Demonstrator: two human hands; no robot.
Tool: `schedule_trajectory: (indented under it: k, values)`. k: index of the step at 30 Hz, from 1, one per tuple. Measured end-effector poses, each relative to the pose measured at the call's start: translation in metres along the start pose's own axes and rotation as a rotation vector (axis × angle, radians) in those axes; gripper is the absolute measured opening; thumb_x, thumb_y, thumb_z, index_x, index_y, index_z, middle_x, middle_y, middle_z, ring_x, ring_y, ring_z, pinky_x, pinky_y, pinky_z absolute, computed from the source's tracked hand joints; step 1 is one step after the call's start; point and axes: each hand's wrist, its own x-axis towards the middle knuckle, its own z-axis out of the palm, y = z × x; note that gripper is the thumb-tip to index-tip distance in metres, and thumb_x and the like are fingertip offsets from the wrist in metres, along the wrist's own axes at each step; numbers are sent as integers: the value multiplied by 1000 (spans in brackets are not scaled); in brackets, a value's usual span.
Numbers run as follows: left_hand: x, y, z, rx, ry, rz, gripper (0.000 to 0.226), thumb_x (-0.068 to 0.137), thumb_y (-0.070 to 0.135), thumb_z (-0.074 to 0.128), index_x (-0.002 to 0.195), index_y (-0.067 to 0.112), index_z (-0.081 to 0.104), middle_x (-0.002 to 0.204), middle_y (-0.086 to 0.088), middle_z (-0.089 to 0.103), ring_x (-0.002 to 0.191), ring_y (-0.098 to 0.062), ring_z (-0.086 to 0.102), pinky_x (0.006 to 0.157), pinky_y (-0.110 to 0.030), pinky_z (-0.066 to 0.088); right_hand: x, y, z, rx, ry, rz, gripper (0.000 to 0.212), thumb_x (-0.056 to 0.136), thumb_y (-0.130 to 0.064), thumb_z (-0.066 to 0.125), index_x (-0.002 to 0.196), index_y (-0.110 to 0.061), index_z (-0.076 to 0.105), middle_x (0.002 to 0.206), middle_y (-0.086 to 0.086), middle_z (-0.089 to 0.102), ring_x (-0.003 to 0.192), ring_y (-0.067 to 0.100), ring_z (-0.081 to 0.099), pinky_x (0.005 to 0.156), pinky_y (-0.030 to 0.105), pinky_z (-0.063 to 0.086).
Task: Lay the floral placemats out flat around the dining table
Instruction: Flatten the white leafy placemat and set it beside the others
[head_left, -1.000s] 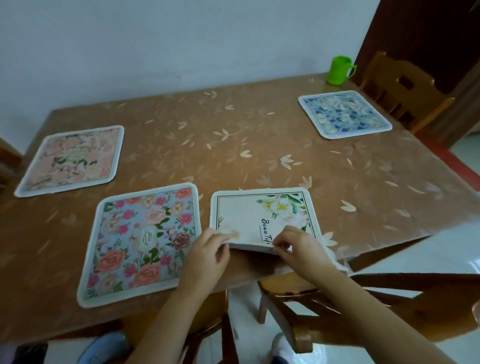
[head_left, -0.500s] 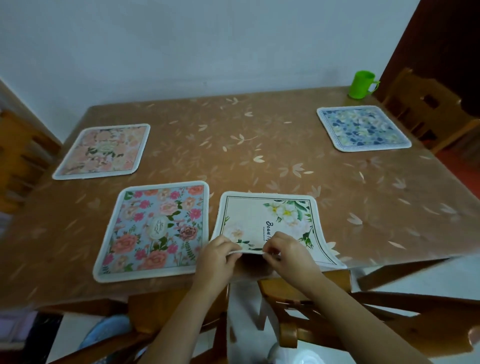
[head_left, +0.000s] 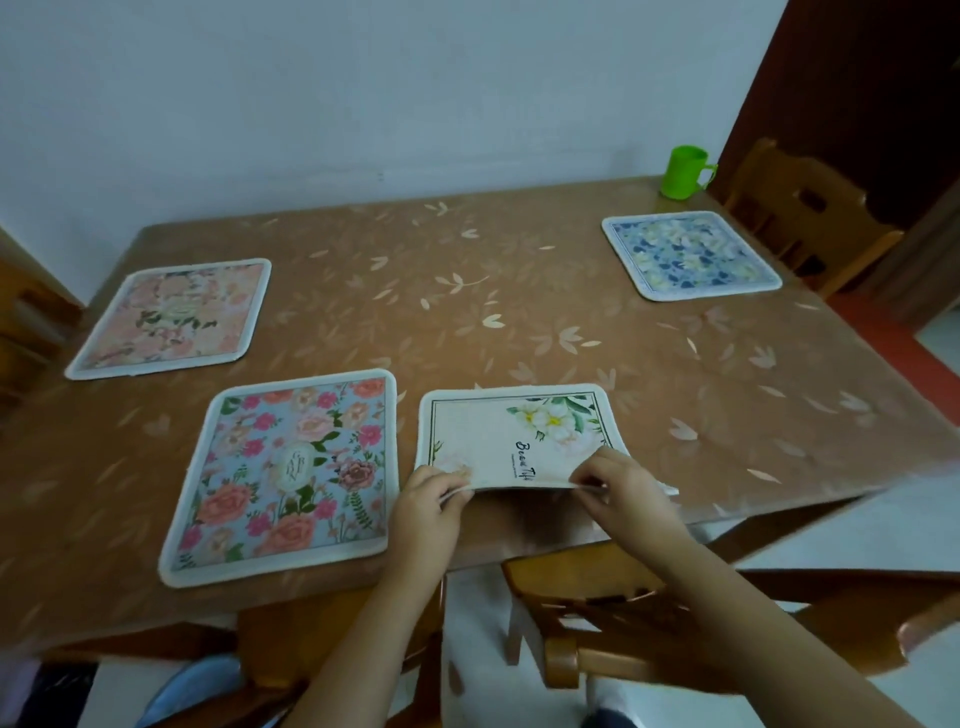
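Both hands, left (head_left: 431, 501) & right (head_left: 621, 488), pinch near edge of white placemat (head_left: 511, 439), lifted off desk (head_left: 519, 312) front edge. Risk: overhangs edge, could slip off or curl when released.

I get just one view, from the wearer's head: wide-angle, facing forward and down over the dining table (head_left: 467, 312) from its near edge. It sits close: the white placemat (head_left: 483, 436) lies lower centre, the wall (head_left: 363, 78) fills the top.
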Motion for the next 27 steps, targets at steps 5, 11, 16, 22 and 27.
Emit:
schedule_trajectory:
  k: [5, 11, 16, 22, 27]
  values:
    - [37, 34, 12, 28, 93, 12, 7, 80, 6, 64, 83, 10, 69, 83, 4, 55, 77, -8, 49, 70, -9, 34, 40, 14, -33, 20, 13, -51, 5, 79, -3, 63, 81, -7, 65, 88, 7, 61, 85, 20, 55, 73, 29, 44]
    - [107, 104, 48, -11, 197, -40, 8, 84, 12, 60, 86, 11, 68, 93, -1, 58, 87, -17, 53, 68, -13, 31, 110, 47, -98, 33, 160, -88, 3, 77, -2, 64, 78, -5, 63, 82, 10, 56, 80, 28, 56, 68, 28, 36]
    - [169, 161, 61, -62, 358, -24, 8, 80, 9, 63, 85, 9, 70, 90, -8, 60, 84, -23, 55, 72, -23, 35, 172, 62, -142, 86, 319, -152, 3, 77, 0, 63, 77, -3, 61, 83, 15, 57, 79, 24, 54, 61, 16, 26]
    - [200, 193, 78, -202, 528, 54, 9, 75, 3, 66, 81, 7, 70, 86, -11, 61, 77, -16, 53, 66, -15, 33, 198, 72, -170, 186, 486, -263, 7, 75, 3, 64, 75, -3, 60, 76, 8, 53, 70, 20, 49, 61, 16, 28]
    - [171, 148, 119, -174, 446, 66, 12, 74, -1, 69, 82, 8, 70, 84, -2, 57, 73, -7, 56, 64, -2, 38, 166, 121, -138, 204, 319, -267, 10, 74, 8, 63, 76, -2, 61, 77, 6, 53, 72, 17, 48, 66, 9, 32]
